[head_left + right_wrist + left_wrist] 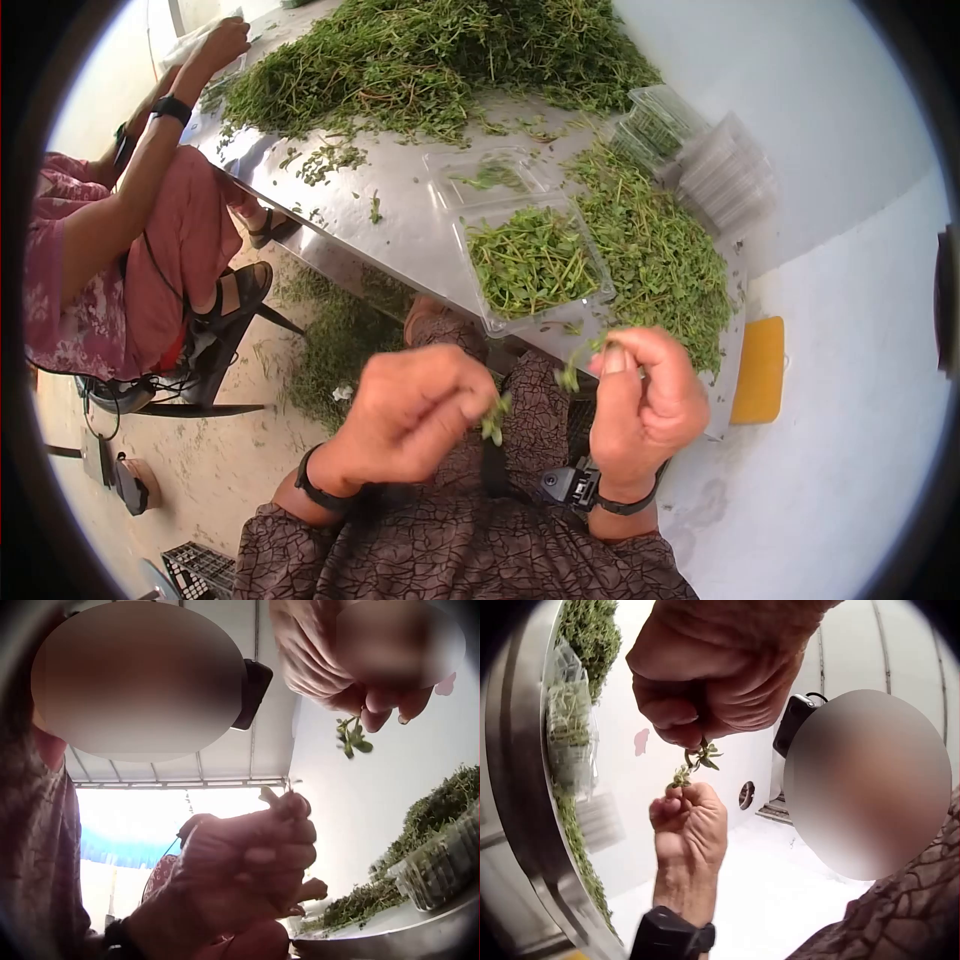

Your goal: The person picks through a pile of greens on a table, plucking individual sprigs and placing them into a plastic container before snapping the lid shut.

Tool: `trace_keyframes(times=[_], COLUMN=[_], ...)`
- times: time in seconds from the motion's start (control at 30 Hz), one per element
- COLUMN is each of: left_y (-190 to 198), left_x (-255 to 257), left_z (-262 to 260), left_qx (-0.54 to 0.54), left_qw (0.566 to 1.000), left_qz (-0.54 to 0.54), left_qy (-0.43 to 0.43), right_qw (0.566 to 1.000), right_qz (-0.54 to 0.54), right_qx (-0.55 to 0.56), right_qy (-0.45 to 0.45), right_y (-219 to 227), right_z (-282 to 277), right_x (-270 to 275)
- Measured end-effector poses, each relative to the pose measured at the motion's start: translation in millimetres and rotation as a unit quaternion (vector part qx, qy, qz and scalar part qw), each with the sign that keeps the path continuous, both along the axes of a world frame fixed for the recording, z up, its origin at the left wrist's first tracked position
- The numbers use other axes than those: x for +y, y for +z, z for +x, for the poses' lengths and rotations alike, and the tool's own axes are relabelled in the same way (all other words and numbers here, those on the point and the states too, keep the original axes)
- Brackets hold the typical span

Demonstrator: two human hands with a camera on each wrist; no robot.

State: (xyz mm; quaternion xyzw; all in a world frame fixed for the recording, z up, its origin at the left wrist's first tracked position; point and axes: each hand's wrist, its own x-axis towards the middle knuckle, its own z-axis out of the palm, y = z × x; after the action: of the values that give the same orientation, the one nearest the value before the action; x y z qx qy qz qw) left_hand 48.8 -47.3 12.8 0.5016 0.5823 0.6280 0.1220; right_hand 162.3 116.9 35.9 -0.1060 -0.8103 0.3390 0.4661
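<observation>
Taking 12 as straight ahead of my lap, a person (pixel 90 225) sits at my 10 o'clock, one arm lifted by the counter (pixel 375 255), and loose greens (pixel 340 345) lie scattered on the floor nearer 11. My left hand (pixel 415 415), also toward 11, has its fingers curled in a tight pinch on a green sprig (pixel 494 420) whose leaves hang over my lap. The big heap of greens (pixel 440 60) rises at 12, and closer in, also at 12, sits the clear box (pixel 492 326) full of cut pieces, its lid (pixel 437 182) folded back on the far side. My right hand (pixel 650 395), at 2, pinches a second sprig (pixel 570 375) between thumb and forefinger, the two bits of green apart. Past it, at 1, a spread of loose greens (pixel 665 270) runs along the box's right side toward a clear stack of boxes (pixel 730 175). My pinch on both stems is narrow — if either hand slackens, or a stem snaps, the piece could fall to my lap or the floor. The full box sits right at the counter's edge, so a careless forearm could tip it, and a stray stem across its rim might keep the lid from closing.
</observation>
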Motion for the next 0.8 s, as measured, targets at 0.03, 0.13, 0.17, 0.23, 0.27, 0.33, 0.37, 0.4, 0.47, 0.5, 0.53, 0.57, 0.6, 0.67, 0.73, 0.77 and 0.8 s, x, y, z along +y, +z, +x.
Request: trace_keyframes(times=[0.03,0.13,0.17,0.23,0.27,0.33,0.37,0.4,0.47,0.5,0.53,0.57,0.6,0.67,0.73,0.77,0.8], left_y=[0.5,1.2,1.3,-0.4,-5.0,-5.9,-8.3,-12.4,-9.9,-11.3,-14.7,-15.9,-13.5,-7.3,-6.0,-5.9,-5.9], left_x=[-0.9,1.1,1.2,0.6,2.7,3.3,3.6,4.8,6.2,9.9,15.2,20.1,23.8,31.3,40.8,45.5,50.6], left_z=[-2.5,-7.1,-8.2,-10.1,-11.8,-13.4,-16.3,-21.5,-24.1,-25.5,-27.8,-29.6,-31.1,-33.7,-33.9,-34.0,-35.5], left_qx=[-0.037,-0.025,-0.006,-0.024,-0.052,-0.114,-0.114,-0.094,-0.072,-0.071,-0.045,-0.019,-0.019,0.098,0.149,0.197,0.198], left_qw=[0.999,0.996,0.993,0.993,0.989,0.979,0.979,0.979,0.977,0.977,0.974,0.97,0.97,0.959,0.95,0.939,0.939], left_qz=[0.003,0.038,0.049,0.048,0.063,0.081,0.081,0.086,0.084,0.083,0.102,0.121,0.122,0.115,0.114,0.112,0.112], left_qy=[0.038,0.078,0.104,0.103,0.124,0.148,0.15,0.161,0.185,0.183,0.196,0.209,0.208,0.24,0.249,0.259,0.257], right_qw=[1.0,0.998,0.998,0.99,0.991,0.99,0.988,0.99,0.992,0.993,0.992,0.992,0.993,0.993,0.995,0.995,0.995], right_qz=[0.0,0.056,0.056,0.138,0.104,0.128,0.151,0.135,0.117,0.101,0.116,0.116,0.107,0.097,0.074,0.073,0.069], right_qx=[0.0,0.018,0.019,-0.026,-0.08,-0.054,-0.032,-0.028,-0.041,-0.052,-0.047,-0.046,-0.055,-0.062,-0.067,-0.066,-0.071], right_qy=[0.002,0.018,0.02,0.025,0.029,0.019,0.009,0.012,0.014,0.015,0.016,0.015,0.02,0.024,0.014,0.012,0.01], right_y=[1.9,6.1,4.7,-0.6,-1.8,-3.6,-4.8,-6.0,-7.3,-7.6,-10.7,-12.2,-13.3,-15.1,-16.6,-16.9,-17.3], right_z=[-5.8,-27.8,-38.1,-56.3,-57.1,-57.3,-55.6,-52.0,-43.7,-39.8,-36.8,-33.1,-29.3,-22.7,-17.5,-15.9,-14.3], right_x=[0.2,3.3,7.5,15.3,13.9,17.3,19.3,20.7,20.5,21.0,23.7,25.1,26.0,27.6,29.4,30.5,31.3])
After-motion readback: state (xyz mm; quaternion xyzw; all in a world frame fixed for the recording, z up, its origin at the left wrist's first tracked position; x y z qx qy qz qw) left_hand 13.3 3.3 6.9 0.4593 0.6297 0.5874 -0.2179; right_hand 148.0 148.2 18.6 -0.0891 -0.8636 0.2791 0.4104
